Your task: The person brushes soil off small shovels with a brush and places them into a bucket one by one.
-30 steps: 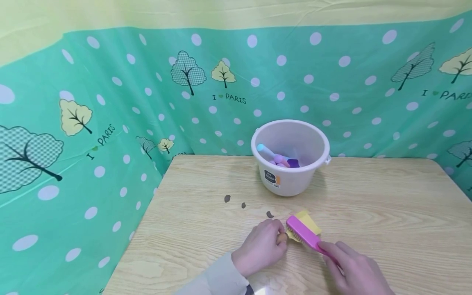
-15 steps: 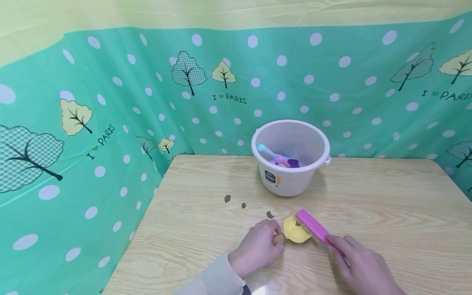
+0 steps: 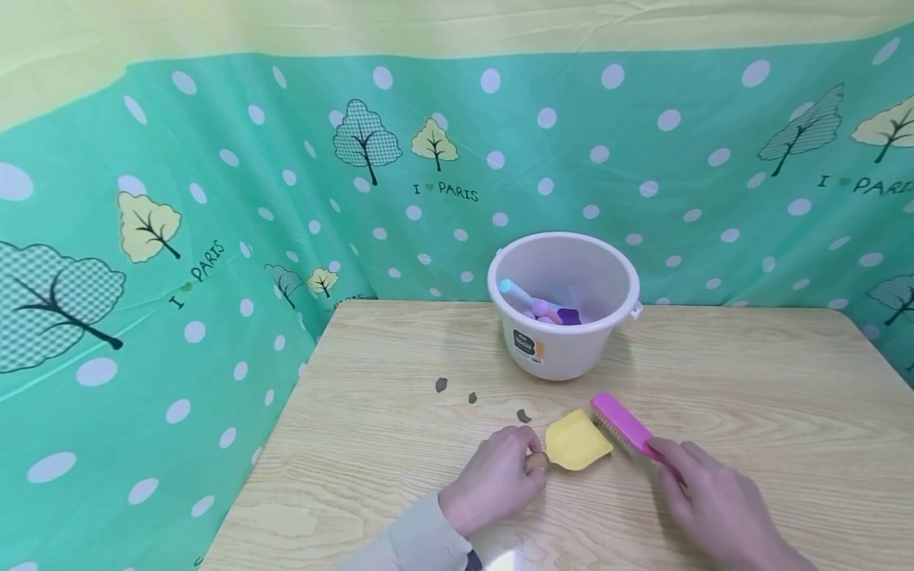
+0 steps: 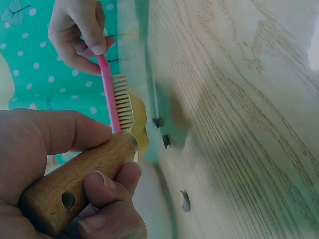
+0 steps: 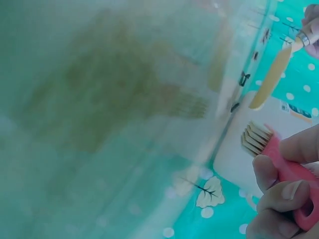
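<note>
My left hand [image 3: 493,480] grips the wooden handle [image 4: 82,181] of a small yellow shovel [image 3: 574,440], held close over the table. Its blade points right and shows bare in the head view. My right hand [image 3: 714,492] holds a pink brush [image 3: 623,420] by its handle. The pale bristles [image 5: 255,139] face the shovel, just beyond the blade's right edge in the head view. Left of the blade lie small dark brown flakes: one [image 3: 524,415] near the shovel, one [image 3: 473,398] farther off, another [image 3: 441,385] farthest left. A further flake [image 5: 235,107] shows near the blade tip in the right wrist view.
Behind the hands stands a white bucket [image 3: 503,321] holding a light blue stick [image 3: 516,293] and several pink and purple things. The wood-grain table [image 3: 371,444] ends at a green dotted curtain [image 3: 543,143] at the back and left.
The brush has moved right, off the shovel, uncovering the yellow blade. A dark flake seen on the blade by the bristles half a second ago no longer shows there. The left hand shifted slightly left.
</note>
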The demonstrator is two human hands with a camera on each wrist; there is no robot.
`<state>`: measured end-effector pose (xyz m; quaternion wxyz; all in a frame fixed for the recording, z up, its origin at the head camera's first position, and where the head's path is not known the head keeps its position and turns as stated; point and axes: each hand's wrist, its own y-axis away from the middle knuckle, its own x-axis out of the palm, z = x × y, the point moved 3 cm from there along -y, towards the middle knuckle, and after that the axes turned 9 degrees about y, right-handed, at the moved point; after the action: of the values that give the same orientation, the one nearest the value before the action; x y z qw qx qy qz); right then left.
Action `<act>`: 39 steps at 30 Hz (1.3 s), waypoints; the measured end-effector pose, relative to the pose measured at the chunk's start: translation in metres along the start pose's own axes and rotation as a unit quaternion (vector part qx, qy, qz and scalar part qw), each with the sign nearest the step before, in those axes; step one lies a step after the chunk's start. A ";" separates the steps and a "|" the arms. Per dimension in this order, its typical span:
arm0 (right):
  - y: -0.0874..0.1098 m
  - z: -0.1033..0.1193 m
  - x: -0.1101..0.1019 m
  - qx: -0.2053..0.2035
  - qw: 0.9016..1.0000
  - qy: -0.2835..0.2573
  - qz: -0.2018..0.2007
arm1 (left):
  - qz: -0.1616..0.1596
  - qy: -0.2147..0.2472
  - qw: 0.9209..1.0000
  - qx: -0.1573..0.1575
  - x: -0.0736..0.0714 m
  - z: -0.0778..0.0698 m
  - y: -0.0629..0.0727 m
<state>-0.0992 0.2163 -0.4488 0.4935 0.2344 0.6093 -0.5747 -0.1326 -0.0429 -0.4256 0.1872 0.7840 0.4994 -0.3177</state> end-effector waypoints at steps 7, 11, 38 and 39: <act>-0.003 0.019 -0.013 -0.046 0.998 -0.022 -0.033 | 0.004 0.007 1.000 0.001 0.000 0.000 0.000; -0.002 0.041 -0.015 -0.089 0.993 -0.021 -0.076 | -0.001 0.002 1.000 0.007 0.000 -0.001 -0.001; 0.005 0.024 -0.005 -0.003 0.999 0.032 0.011 | -0.019 -0.002 0.999 0.032 0.002 -0.003 0.003; 0.004 0.022 -0.006 0.000 0.999 0.031 0.010 | -0.020 0.000 0.999 0.031 0.001 -0.003 0.003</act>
<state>-0.0862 0.1985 -0.4427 0.4802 0.2576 0.6219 -0.5624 -0.1287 -0.0415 -0.4245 0.1561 0.7794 0.5050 -0.3364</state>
